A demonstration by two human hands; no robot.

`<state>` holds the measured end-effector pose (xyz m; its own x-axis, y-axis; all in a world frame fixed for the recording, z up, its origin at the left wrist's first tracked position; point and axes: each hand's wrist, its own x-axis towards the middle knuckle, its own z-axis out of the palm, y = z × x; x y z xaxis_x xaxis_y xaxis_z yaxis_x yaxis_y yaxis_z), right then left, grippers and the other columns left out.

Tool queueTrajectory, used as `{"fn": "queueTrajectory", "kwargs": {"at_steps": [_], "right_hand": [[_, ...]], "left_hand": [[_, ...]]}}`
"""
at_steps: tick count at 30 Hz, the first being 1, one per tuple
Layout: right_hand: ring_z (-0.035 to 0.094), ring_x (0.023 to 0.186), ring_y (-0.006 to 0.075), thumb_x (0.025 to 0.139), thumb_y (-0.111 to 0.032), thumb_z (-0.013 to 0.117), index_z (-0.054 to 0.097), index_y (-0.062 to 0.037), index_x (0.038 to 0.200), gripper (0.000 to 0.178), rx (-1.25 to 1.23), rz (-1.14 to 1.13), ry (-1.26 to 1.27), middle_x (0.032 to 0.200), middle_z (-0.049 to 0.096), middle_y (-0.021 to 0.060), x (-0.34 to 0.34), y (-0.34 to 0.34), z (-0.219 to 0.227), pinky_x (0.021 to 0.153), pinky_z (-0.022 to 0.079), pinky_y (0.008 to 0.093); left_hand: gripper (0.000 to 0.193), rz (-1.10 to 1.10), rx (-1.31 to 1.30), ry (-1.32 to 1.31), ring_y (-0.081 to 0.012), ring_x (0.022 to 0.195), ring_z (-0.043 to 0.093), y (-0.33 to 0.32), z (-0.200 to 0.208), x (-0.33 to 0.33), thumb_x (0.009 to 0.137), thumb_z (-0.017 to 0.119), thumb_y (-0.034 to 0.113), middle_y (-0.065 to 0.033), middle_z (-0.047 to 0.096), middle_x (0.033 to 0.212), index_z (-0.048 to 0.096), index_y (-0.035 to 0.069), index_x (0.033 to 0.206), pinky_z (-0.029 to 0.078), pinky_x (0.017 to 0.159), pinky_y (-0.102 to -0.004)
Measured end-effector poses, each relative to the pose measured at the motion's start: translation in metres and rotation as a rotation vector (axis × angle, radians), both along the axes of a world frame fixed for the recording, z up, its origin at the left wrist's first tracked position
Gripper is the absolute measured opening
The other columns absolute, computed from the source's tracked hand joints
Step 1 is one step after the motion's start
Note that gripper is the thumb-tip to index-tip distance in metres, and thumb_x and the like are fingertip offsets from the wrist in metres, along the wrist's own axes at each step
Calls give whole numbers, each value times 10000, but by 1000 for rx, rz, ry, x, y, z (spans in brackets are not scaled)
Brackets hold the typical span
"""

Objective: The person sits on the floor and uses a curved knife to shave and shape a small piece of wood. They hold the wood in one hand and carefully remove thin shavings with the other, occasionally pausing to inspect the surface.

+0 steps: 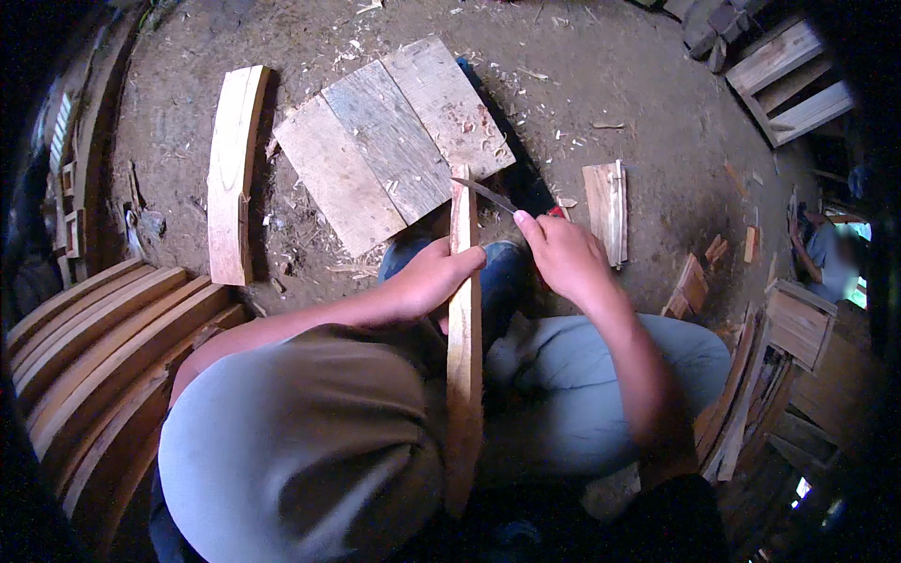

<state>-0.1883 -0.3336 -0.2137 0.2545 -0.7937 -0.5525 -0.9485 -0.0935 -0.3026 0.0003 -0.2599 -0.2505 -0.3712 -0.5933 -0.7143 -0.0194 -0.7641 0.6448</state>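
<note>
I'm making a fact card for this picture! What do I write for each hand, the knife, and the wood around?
Left hand: gripping a long wooden strip
Right hand: holding a knife
Knife tip: over the strip's far end; contact is hard to tell
In front: a low top of three boards, with shavings
Left side: a thick plank and a stack of curved beams
Right side: a short wood block
</note>
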Motion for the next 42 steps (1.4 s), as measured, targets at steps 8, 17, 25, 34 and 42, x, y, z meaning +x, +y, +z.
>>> {"fn": "queueTrajectory", "kwargs": {"at_steps": [8,17,25,34,42], "right_hand": [[581,870,475,995,-440,330,604,32,866,561,132,-6,3,872,601,301,1,0,-11,761,442,537],[653,815,417,990,-432,341,637,-2,874,535,-174,-35,262,819,665,231,35,12,-11,735,519,516],[627,884,430,990,-437,318,654,-14,876,552,-113,-114,191,886,659,240,21,-3,-2,793,493,511],[592,842,461,987,-461,329,614,22,840,580,27,-108,93,843,622,270,-11,8,11,742,448,513],[600,834,453,972,-469,364,630,25,819,581,18,10,52,839,624,269,-5,-2,10,763,458,516]], "left_hand": [[428,-41,72,74,-209,512,602,-9,15,1,885,481,311,-128,603,755,452,-70,1077,470,357,-321],[322,123,50,100,-201,400,552,-1,1,-4,879,488,284,-121,585,648,502,-37,886,428,294,-301],[286,159,13,92,-187,425,549,1,4,-4,876,476,263,-113,573,666,488,-17,933,396,292,-297],[321,144,-92,130,-204,547,606,3,-12,-4,867,505,258,-121,587,712,444,-13,1026,486,403,-326],[322,206,-31,372,-221,685,664,-3,-5,-7,863,548,222,-141,628,784,433,0,1066,538,550,-323]]}}
